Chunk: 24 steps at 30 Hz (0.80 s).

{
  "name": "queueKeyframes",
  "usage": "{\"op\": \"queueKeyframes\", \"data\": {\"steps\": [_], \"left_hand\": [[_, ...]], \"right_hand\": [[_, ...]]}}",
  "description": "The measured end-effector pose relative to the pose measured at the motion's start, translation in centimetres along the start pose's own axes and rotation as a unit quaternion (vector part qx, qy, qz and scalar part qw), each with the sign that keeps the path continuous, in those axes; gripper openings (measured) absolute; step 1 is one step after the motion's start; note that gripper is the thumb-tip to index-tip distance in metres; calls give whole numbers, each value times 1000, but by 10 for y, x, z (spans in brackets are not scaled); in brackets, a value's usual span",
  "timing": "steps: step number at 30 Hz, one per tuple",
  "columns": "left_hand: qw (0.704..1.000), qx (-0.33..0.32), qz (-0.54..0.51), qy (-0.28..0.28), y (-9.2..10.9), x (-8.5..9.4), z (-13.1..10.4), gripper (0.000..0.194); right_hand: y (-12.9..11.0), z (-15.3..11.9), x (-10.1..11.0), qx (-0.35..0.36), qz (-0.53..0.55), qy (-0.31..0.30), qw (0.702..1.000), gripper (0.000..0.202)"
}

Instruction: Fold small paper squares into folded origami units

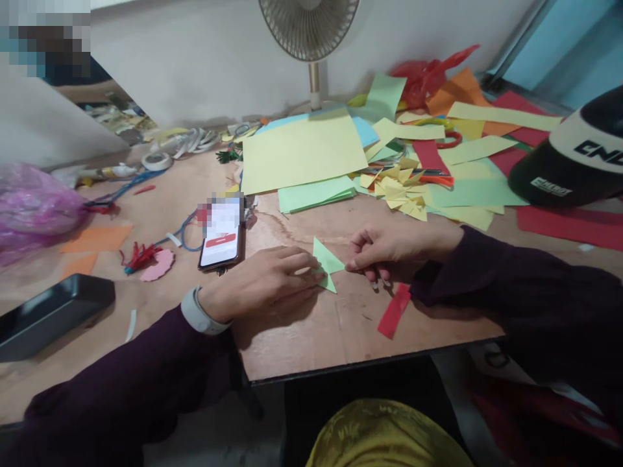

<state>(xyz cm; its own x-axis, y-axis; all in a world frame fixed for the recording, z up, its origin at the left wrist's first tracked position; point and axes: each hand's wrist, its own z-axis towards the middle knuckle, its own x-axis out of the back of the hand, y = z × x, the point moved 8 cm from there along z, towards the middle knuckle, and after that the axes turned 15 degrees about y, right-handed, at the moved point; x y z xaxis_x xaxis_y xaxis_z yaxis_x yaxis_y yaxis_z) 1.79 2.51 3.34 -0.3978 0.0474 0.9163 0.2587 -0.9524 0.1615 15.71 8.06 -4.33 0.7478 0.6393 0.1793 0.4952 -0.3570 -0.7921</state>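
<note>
A small light-green folded paper with pointed corners is between my two hands above the wooden table. My left hand, wearing a white wristband, has its fingers curled over the paper's left part and covers it. With thumb and finger, my right hand pinches the paper's right-hand tip. Beside my right sleeve lies a short red paper strip. Behind my right hand, a heap of folded yellow paper pieces rests near a stack of green paper strips.
A phone with its screen lit lies beyond my left wrist. Large yellow paper and coloured scraps cover the back. A fan stands behind. At right is a black-and-white container; at left, a black case and pink plastic bag.
</note>
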Motion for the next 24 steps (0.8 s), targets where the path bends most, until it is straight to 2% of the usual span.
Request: {"op": "queueKeyframes", "data": {"steps": [3,6,10,14,18,24], "left_hand": [[997,30,-62,21,-7,4,-1,26],[989,67,-122,59,-15,8,-2,25],[986,71,-122,95,-20,5,-3,24],[985,75,-112,110,-23,1,-5,25],[991,76,-75,82,-23,-7,-6,32],[995,96,-25,11,-20,-22,-9,60]], "right_hand": [[-2,-5,5,2,-19,10,1000,32],[-8,-15,1,3,-35,17,999,33],[-9,-28,-12,-29,-70,5,997,33],[-9,-29,-16,-34,-124,15,992,38],[-8,-22,-17,-17,-166,9,986,45],[-3,-15,-16,-28,-169,-17,985,51]]}}
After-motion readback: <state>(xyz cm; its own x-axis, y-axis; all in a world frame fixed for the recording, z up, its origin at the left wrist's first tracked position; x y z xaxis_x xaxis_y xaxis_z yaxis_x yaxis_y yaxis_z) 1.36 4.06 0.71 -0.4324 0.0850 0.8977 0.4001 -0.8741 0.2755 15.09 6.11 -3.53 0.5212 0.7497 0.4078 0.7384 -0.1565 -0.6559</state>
